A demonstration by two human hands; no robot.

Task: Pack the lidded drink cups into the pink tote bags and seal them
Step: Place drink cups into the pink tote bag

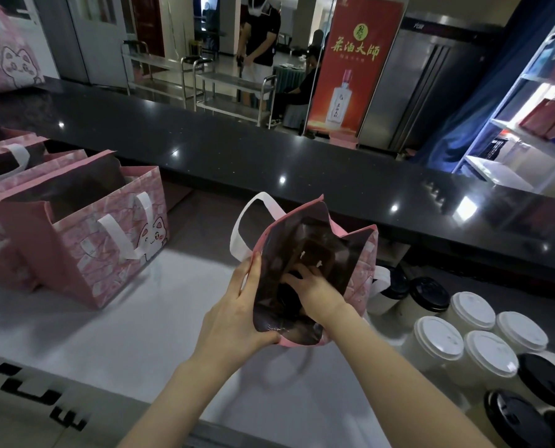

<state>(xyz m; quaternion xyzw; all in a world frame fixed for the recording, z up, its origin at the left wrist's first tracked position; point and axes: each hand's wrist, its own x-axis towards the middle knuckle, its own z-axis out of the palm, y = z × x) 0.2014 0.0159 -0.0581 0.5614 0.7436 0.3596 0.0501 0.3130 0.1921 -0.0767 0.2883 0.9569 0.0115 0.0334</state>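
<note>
The left hand gripped the near rim of the pink tote bag in the counter's middle, while the right hand, fingers spread, reached inside, apparently seating a black-lidded cup, so fetching another lidded cup from the right edge probably came next.

Glossy dark lining, possibly foil, is seen inside the pink tote bag held by the left hand; a polished black counter lies beyond.
</note>
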